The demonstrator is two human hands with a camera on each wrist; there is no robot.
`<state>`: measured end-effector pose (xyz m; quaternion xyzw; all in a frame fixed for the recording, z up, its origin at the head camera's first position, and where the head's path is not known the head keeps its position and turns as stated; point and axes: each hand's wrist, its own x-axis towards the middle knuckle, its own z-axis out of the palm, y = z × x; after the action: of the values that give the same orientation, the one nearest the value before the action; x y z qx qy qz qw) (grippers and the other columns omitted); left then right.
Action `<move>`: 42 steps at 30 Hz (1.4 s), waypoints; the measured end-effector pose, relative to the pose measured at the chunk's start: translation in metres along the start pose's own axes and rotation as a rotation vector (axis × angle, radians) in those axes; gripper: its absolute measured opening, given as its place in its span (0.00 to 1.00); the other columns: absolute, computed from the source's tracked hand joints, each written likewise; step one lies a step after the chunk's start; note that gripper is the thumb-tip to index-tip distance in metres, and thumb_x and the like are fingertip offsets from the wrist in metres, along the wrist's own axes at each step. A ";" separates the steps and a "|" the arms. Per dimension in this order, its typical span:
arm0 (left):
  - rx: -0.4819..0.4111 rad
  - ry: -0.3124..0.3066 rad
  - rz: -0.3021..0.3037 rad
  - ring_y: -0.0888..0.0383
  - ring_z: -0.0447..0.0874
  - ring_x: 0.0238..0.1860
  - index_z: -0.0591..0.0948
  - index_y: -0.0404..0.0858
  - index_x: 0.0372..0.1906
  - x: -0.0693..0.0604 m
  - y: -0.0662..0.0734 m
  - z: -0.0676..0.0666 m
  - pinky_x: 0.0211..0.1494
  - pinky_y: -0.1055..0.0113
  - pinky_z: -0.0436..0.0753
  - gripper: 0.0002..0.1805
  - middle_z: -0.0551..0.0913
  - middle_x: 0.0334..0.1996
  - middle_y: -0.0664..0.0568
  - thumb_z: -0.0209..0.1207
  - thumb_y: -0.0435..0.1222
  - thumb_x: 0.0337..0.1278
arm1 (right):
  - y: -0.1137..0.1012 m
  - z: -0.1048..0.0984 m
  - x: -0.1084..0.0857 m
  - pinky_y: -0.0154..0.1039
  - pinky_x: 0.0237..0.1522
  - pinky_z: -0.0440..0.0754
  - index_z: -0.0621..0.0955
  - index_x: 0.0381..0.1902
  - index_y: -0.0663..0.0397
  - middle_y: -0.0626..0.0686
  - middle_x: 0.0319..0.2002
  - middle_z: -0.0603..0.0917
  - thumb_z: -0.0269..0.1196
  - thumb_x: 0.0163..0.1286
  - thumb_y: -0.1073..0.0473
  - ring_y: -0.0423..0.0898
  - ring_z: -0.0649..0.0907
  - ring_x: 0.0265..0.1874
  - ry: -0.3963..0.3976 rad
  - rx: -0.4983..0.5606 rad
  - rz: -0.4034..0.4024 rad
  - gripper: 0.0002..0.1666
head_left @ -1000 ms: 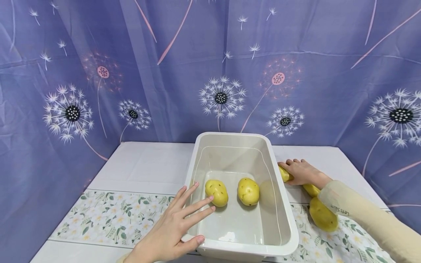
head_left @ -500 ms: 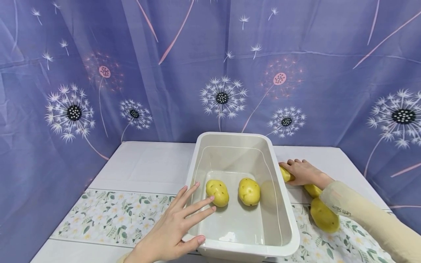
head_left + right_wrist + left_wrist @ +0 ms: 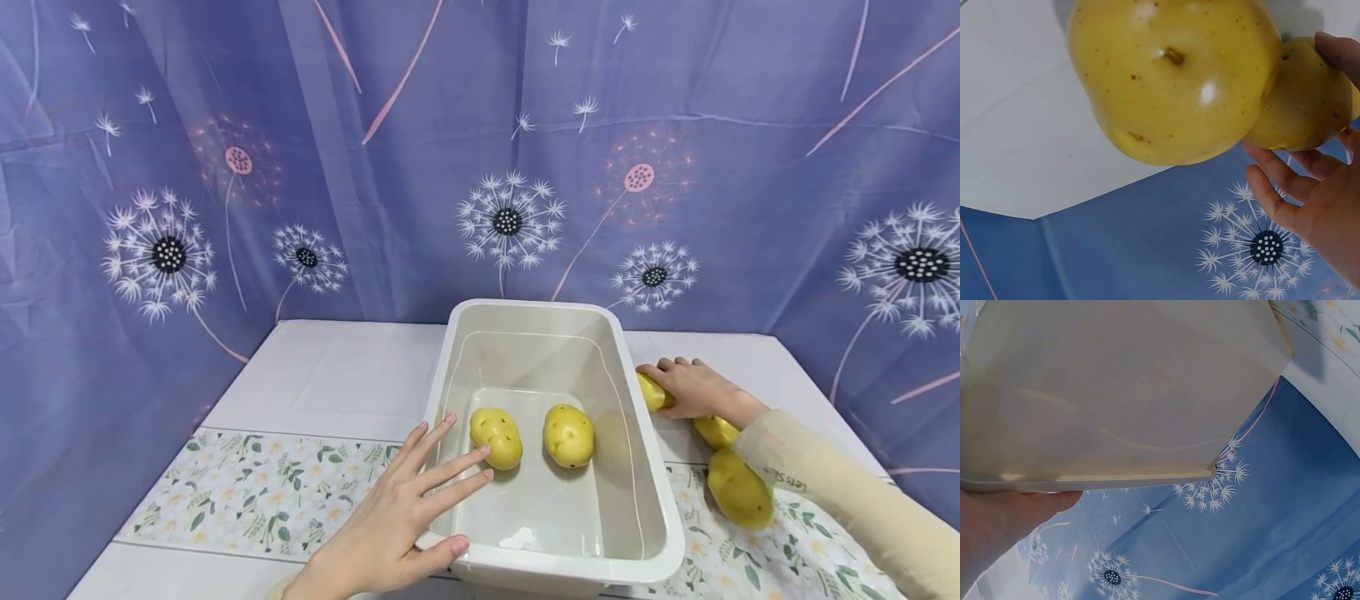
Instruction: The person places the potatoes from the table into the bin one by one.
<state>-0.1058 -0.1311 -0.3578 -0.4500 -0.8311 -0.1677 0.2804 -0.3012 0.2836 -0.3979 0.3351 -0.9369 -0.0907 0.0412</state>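
Observation:
Two yellow potatoes lie apart on the floor of a pale plastic tub (image 3: 555, 571): a left potato (image 3: 501, 443) and a right potato (image 3: 568, 437). My left hand (image 3: 405, 508) rests at the tub's near left rim, fingers spread and straight over the inside. In the left wrist view its thumb (image 3: 1054, 501) lies along the rim. Outside the tub on the right, my right hand (image 3: 697, 390) grips another potato (image 3: 1304, 97) between thumb and fingers. Behind that wrist are two more potatoes, a partly covered one (image 3: 716, 432) and a fully rounded one (image 3: 741, 490).
The tub stands on a white table (image 3: 337, 375) with a floral band (image 3: 262, 492) across it. A purple-blue dandelion curtain (image 3: 405, 208) hangs behind and at both sides. The right sleeve (image 3: 847, 483) passes over the table's right part.
My right hand has shifted very slightly to the right, still on the potato. The left hand and the potatoes in the tub stay put.

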 end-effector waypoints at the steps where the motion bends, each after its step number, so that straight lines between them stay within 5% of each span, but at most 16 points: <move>1: 0.000 0.001 0.000 0.41 0.51 0.68 0.69 0.48 0.60 0.000 0.000 0.000 0.72 0.55 0.40 0.26 0.68 0.62 0.55 0.39 0.52 0.61 | 0.000 -0.001 0.000 0.46 0.27 0.73 0.71 0.54 0.57 0.53 0.32 0.76 0.68 0.45 0.47 0.49 0.74 0.26 0.001 -0.002 -0.003 0.39; 10: -0.001 0.010 0.000 0.42 0.52 0.68 0.69 0.48 0.60 0.001 0.001 -0.001 0.68 0.47 0.51 0.26 0.70 0.61 0.54 0.40 0.52 0.61 | -0.003 -0.008 -0.003 0.45 0.26 0.72 0.72 0.53 0.56 0.52 0.32 0.76 0.69 0.42 0.49 0.48 0.73 0.26 0.004 0.000 -0.005 0.38; 34: 0.007 -0.004 -0.002 0.41 0.52 0.67 0.69 0.48 0.60 0.000 0.001 -0.001 0.69 0.48 0.49 0.25 0.67 0.62 0.55 0.40 0.52 0.61 | -0.007 -0.034 -0.019 0.46 0.27 0.74 0.72 0.53 0.54 0.52 0.33 0.77 0.69 0.41 0.48 0.49 0.75 0.27 0.002 0.014 0.012 0.39; 42: -0.001 -0.005 -0.004 0.41 0.51 0.68 0.69 0.48 0.60 0.000 0.001 -0.001 0.72 0.54 0.41 0.25 0.68 0.62 0.55 0.40 0.52 0.61 | -0.012 -0.048 -0.023 0.46 0.27 0.75 0.72 0.53 0.53 0.52 0.35 0.77 0.69 0.40 0.47 0.49 0.75 0.28 0.003 0.028 0.008 0.40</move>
<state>-0.1049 -0.1309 -0.3567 -0.4492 -0.8324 -0.1677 0.2779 -0.2696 0.2828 -0.3540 0.3323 -0.9393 -0.0770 0.0380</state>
